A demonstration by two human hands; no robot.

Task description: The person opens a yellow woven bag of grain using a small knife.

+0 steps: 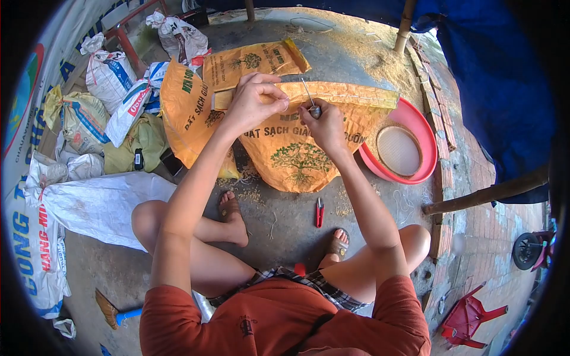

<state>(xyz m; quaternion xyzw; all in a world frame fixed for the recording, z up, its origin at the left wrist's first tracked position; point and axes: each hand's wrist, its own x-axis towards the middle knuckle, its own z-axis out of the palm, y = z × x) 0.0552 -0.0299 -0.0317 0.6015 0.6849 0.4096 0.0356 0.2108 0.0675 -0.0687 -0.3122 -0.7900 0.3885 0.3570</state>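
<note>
Your left hand lies over the folded upper edge of the filled orange sack, its thumb and forefinger closed in a pinch; anything between them is too small to tell. Your right hand, fingers curled shut, grips the thin-shafted tool just beside that edge, shaft pointing away from you. The sack's printed face lies below both hands; the red-handled snips lie on the ground nearer you.
</note>
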